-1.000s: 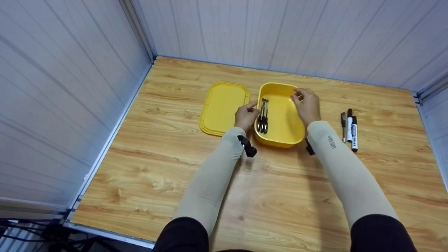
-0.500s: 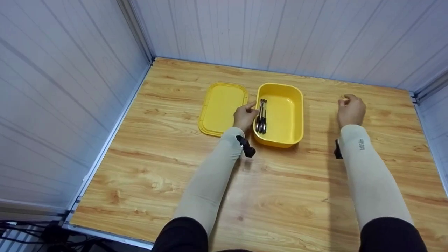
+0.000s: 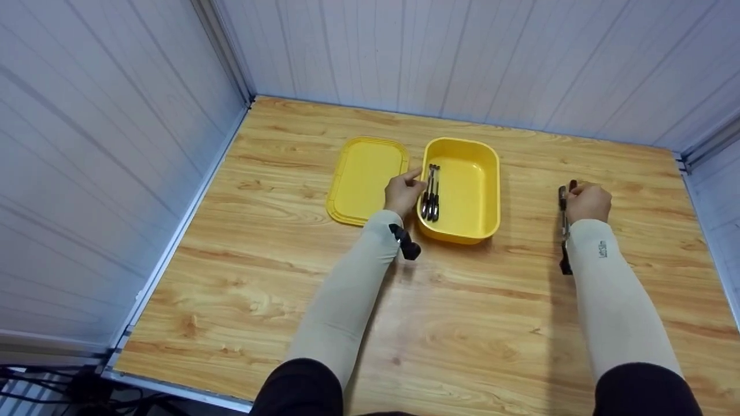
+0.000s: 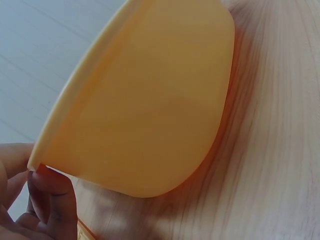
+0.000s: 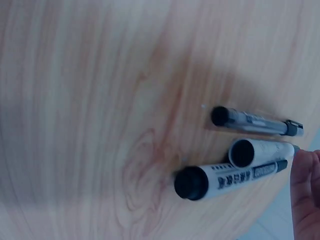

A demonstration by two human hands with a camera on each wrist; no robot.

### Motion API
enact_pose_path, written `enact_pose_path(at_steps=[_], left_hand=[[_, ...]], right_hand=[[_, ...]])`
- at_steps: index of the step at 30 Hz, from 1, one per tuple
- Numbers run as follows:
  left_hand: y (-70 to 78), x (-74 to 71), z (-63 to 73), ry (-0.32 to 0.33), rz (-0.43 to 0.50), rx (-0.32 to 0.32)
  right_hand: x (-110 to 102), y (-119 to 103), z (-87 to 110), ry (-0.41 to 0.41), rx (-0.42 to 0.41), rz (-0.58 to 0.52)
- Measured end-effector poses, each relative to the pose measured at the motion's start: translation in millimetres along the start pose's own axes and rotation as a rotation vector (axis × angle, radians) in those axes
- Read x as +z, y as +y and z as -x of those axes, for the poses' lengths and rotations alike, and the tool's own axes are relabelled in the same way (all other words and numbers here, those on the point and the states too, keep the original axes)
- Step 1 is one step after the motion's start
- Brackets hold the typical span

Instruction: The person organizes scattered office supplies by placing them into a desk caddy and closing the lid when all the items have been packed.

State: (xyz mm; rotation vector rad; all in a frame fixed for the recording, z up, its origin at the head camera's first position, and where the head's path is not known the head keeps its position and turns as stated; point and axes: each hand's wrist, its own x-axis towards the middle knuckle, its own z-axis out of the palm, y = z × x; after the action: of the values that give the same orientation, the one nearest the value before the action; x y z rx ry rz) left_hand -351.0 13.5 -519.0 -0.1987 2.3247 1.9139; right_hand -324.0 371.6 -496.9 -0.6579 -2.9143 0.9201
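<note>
A yellow plastic box (image 3: 459, 236) stands uncovered, with several slim black-and-clear pens (image 3: 430, 199) lying side by side along its left wall. My left hand (image 3: 403, 193) pinches the box's left rim, fingers inside and outside the edge in the left wrist view. Over on the right, my right hand (image 3: 589, 203) is down at two white markers (image 5: 240, 177) with black caps, fingertips right at the capped end of the middle one (image 5: 267, 151). I cannot tell whether they grip it. A pen (image 5: 255, 121) lies beside the markers.
The yellow lid (image 3: 365, 180) lies flat on the wood-grain table (image 3: 243, 300), left of the box and partly behind my left hand. White panel walls (image 3: 370, 55) border the table at the back and both sides. Cables (image 3: 63, 381) hang below the front left corner.
My right hand has left the box's right side, travelled right across the table and come down at the markers. The left hand stays at the box rim.
</note>
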Motion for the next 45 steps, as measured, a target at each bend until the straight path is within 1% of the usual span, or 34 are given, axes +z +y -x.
enact_pose_path(at_steps=[4,11,17,22,28,32,36,43,45], left_hand=[[0.8,0.1,0.7,-0.002,0.006,-0.007],[0.4,0.3,1.3,0.008,-0.001,-0.008],[-0.4,0.3,2.0,0.011,0.010,-0.018],[-1.3,0.2,1.0,0.013,0.012,-0.010],[-1.4,-0.4,0.8,0.007,0.035,-0.011],[-0.6,-1.0,1.7,0.000,0.030,-0.011],[-0.6,-0.6,1.7,0.002,0.023,-0.002],[-1.5,-0.5,0.9,-0.004,0.018,0.002],[-1.9,-0.7,0.2,-0.004,0.017,0.002]], right_hand=[[6,3,-0.6,-0.026,-0.006,0.041],[15,5,-0.5,-0.045,-0.082,0.171],[21,2,-0.1,-0.050,-0.103,0.216],[24,-1,-0.4,-0.053,-0.106,0.223],[25,-2,-0.3,-0.058,-0.098,0.238],[24,-1,0.0,-0.061,-0.086,0.235],[25,0,-0.2,-0.054,-0.094,0.237],[24,1,-0.8,-0.069,-0.077,0.174],[25,2,-1.0,-0.063,-0.074,0.155]])
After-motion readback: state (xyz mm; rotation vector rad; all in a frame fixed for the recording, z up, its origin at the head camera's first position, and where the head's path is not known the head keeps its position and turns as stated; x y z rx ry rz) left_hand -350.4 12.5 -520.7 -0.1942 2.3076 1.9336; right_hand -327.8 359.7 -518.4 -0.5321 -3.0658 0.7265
